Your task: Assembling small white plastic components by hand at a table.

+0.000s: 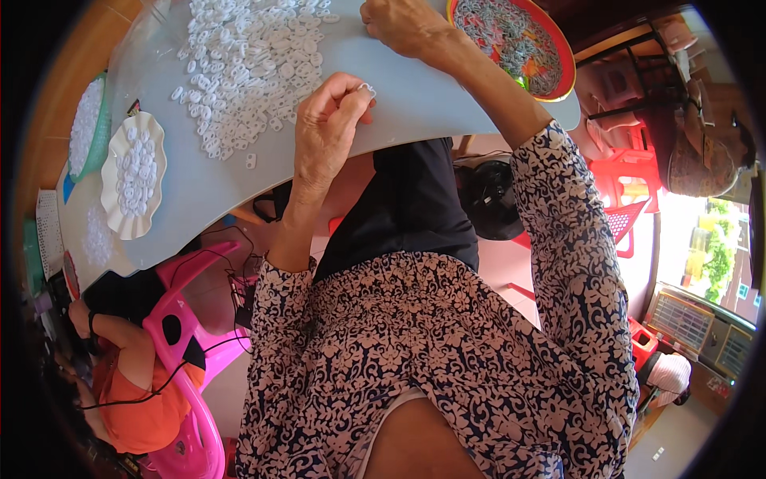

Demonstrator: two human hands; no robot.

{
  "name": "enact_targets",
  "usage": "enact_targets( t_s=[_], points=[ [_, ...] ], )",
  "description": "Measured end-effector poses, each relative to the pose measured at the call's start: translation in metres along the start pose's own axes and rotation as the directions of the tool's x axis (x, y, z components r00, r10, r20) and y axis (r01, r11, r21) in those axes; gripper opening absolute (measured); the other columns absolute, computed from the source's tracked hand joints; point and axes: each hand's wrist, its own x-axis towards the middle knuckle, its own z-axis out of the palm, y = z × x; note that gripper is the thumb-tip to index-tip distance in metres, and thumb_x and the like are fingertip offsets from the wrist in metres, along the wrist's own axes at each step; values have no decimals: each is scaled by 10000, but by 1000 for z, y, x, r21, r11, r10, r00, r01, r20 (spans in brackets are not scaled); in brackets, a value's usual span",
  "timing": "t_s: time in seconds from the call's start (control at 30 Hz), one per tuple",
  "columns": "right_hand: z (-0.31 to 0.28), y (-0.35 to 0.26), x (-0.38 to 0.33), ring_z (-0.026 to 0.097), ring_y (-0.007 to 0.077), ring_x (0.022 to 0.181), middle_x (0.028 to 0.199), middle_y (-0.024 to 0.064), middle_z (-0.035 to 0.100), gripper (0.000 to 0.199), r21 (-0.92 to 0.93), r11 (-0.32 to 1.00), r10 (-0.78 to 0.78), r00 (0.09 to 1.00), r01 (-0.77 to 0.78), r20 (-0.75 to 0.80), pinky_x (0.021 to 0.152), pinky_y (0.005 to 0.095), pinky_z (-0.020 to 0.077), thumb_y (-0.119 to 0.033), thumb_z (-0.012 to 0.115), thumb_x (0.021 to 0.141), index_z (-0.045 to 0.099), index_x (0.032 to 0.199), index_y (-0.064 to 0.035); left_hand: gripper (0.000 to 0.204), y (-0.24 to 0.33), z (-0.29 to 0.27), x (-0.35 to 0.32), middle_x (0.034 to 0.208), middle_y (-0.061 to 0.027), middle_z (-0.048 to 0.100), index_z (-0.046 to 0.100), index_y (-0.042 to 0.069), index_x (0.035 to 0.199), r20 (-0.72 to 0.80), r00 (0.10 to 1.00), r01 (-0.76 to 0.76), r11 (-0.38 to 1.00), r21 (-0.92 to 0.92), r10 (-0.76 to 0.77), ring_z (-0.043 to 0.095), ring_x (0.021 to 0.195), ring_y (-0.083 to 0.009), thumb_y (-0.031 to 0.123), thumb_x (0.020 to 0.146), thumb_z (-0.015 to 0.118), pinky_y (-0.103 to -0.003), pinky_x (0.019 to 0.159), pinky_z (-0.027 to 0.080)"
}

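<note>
My left hand (331,120) is above the near part of the table, thumb and forefinger pinched on a small white plastic piece (368,89). Just left of it, a broad pile of small white oval plastic pieces (247,64), many with holes, spreads over the grey tabletop (383,128). My right hand (405,30) is farther forward at the top edge of the view, its fingers curled together. Whatever it may hold does not show. Beside my right forearm is a round red-rimmed tray (568,60) full of small grey metal pieces.
At the table's left stand a cream wavy-edged dish (114,168) and a green basket (102,132), both holding white pieces. A person in orange (148,407) sits lower left by a pink plastic chair (203,431). Red plastic stools (618,180) stand at the right.
</note>
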Motion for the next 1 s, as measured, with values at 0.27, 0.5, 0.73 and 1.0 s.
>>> enact_targets(
  t_s=[0.27,0.5,0.73,1.0],
  points=[
    [4,20,43,627,410,797,840,309,606,147,161,982,20,908,-96,419,706,440,516,-33,497,762,583,809,77,125,0,0,-1,689,5,549,556,8,786,14,1000,9,999,-35,-9,487,624,-53,110,857,543,-203,596,384],
    [-41,14,42,633,364,894,903,280,625,166,159,983,-22,797,-94,603,757,419,506,-46,511,771,606,840,72,147,-2,0,1,685,0,553,556,3,788,23,999,23,1000,13,-23,485,619,-58,132,857,542,-211,594,384],
    [-35,-1,13,625,393,849,891,258,626,180,-99,994,72,949,-43,307,744,434,509,-83,473,820,603,812,41,140,0,-1,1,691,1,558,557,3,787,23,1000,11,998,64,-12,497,625,-62,127,849,542,-213,592,387],
    [-4,37,5,615,350,746,754,220,605,177,38,956,-289,913,291,287,653,406,522,-97,487,806,592,751,35,123,1,3,2,694,-1,561,560,1,793,29,1000,-4,999,48,3,507,621,-65,112,844,547,-209,590,390]
  ],
)
